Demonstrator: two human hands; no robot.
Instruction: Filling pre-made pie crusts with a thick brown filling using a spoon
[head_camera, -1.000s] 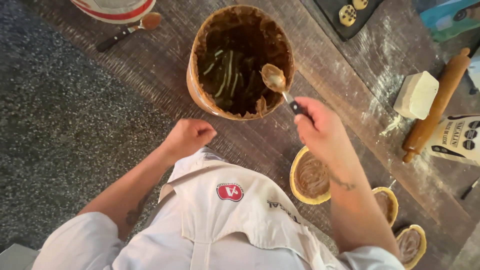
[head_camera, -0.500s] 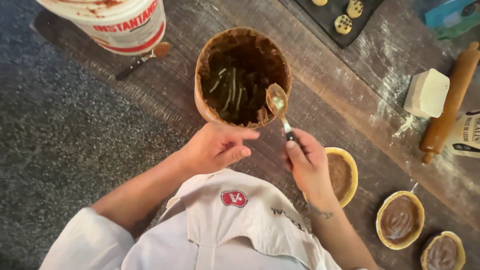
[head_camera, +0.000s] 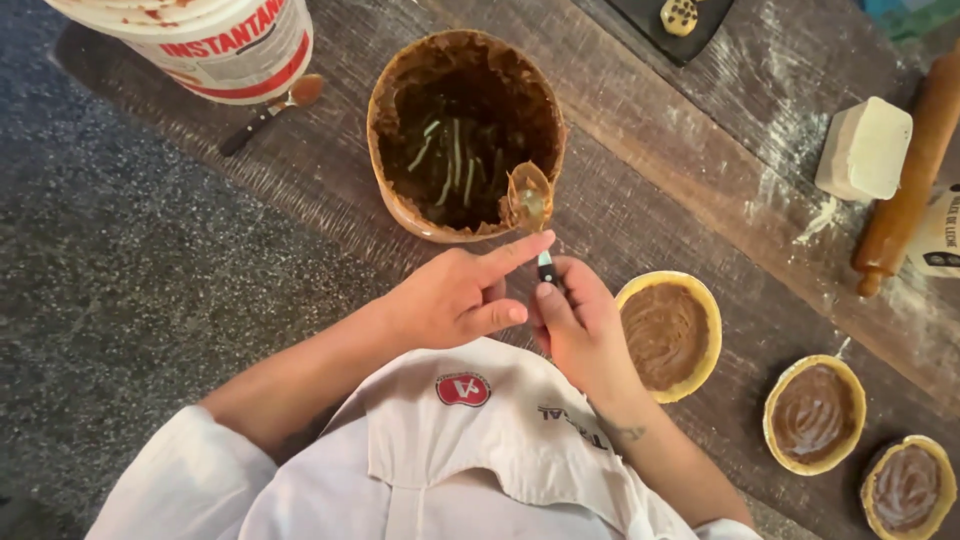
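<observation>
My right hand (head_camera: 578, 325) grips the dark handle of a spoon (head_camera: 530, 200) whose bowl, smeared with brown cream, rests against the near rim of a round tub (head_camera: 395, 195) of brown cream. My left hand (head_camera: 455, 295) is beside it, index finger stretched out toward the spoon's handle, holding nothing. A small tart shell (head_camera: 667, 333) filled with brown cream lies just right of my right hand on the dark wooden table (head_camera: 640, 200).
Two more filled tart shells (head_camera: 812, 414) (head_camera: 908, 486) lie to the right. A white bucket (head_camera: 215, 40) with a second spoon (head_camera: 270, 110) stands at top left. A pale block (head_camera: 864, 148), a wooden rolling pin (head_camera: 905, 190) and a dark tray (head_camera: 670, 25) sit further back.
My left hand has moved right and extended its index finger toward the spoon. The spoon's bowl has dropped against the tub's rim. The view has shifted.
</observation>
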